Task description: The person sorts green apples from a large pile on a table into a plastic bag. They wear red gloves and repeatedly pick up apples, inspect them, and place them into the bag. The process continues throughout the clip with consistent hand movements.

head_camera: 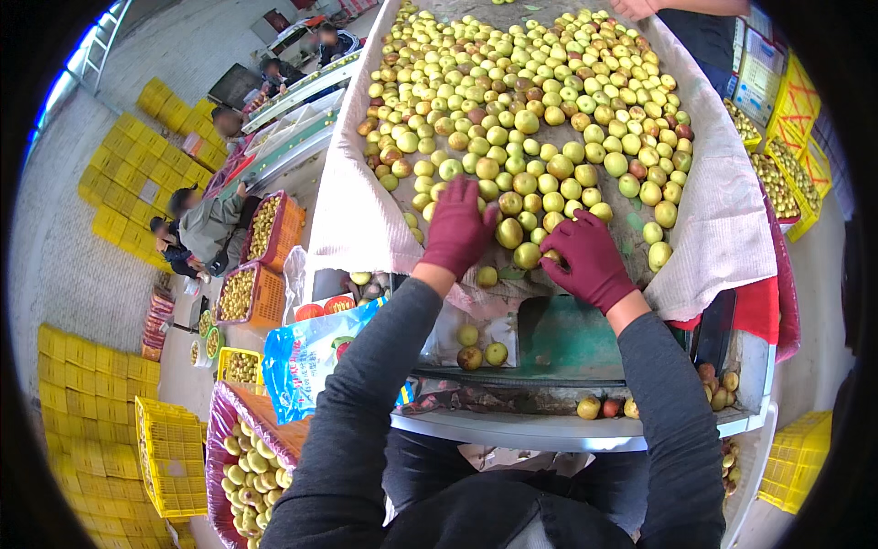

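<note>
Many green and reddish-brown jujube-like fruits lie spread over a cloth-edged sorting table. My left hand, in a maroon glove, rests palm down at the near left part of the fruits; what lies under its fingers is hidden. My right hand, gloved alike, curls at the near edge of the fruits with its fingertips against one fruit; whether it grips it, I cannot tell. A single fruit lies between the hands. Closer to me, a few fruits sit on a clear plastic sheet beside a green surface.
A blue printed plastic bag lies left of my forearm. A lined crate of fruits stands at lower left. The table's pale front rim crosses before my body. Another person's hand is at the far right. Yellow crates stand around.
</note>
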`<state>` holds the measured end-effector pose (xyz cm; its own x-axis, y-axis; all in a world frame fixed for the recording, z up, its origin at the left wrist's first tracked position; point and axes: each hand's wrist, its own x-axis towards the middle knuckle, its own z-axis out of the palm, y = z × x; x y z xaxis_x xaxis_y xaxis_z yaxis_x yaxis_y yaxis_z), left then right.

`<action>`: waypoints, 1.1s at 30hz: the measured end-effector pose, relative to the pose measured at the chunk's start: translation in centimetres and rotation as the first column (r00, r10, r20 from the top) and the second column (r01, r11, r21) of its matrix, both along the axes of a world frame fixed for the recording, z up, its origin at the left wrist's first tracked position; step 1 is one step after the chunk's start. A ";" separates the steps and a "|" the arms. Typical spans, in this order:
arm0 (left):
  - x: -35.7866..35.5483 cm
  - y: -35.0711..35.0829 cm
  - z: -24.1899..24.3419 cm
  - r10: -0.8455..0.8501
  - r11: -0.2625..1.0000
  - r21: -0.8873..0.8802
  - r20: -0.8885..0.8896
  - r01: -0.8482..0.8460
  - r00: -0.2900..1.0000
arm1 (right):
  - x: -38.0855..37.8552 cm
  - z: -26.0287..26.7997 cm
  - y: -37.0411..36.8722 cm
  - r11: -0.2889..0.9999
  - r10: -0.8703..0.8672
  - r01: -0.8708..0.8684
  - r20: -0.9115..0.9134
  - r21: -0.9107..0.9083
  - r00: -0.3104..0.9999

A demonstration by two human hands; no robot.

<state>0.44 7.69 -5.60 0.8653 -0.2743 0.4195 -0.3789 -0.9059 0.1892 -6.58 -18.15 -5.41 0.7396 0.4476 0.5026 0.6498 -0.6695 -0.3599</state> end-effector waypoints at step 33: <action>6.6 8.8 6.7 0.001 1.000 -0.026 -0.281 -0.008 0.960 | 0.1 0.4 -0.1 0.999 -0.015 0.012 0.078 0.037 0.997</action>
<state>7.07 16.45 1.08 0.9506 -0.2623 0.1663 -0.3030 -0.9006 0.3115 -6.50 -18.27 -5.04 0.7031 0.4182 0.5751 0.6680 -0.6656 -0.3327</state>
